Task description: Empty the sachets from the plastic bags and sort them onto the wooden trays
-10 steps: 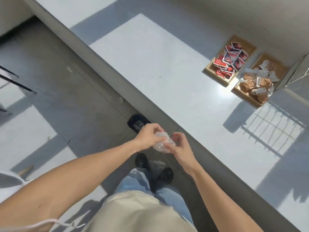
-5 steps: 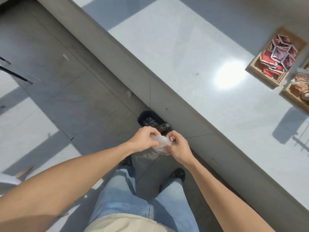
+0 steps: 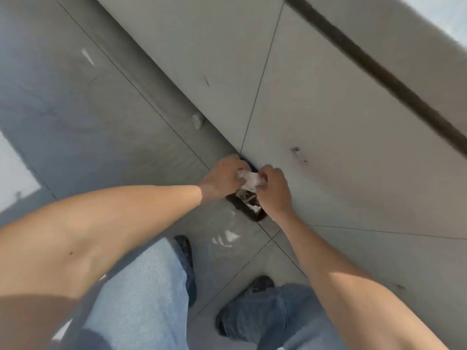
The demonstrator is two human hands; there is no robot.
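both hands [image 3: 222,180] [image 3: 274,192] grip crumpled clear bag [image 3: 249,180] (glossy plastic)

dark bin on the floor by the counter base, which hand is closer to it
Right, judging by the picture alone. The right hand overlaps the dark bin along its right side; the left hand sits above its upper-left edge. Both grip the crumpled plastic bag.

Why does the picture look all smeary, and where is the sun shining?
In the head view, the floor and counter front are streaked with motion blur; sunlight falls on both forearms and the jeans, with shadow low on the left arm; the left hand and right hand gripping the crumpled plastic bag are soft but readable; the straight counter lines slant from the wide lens.
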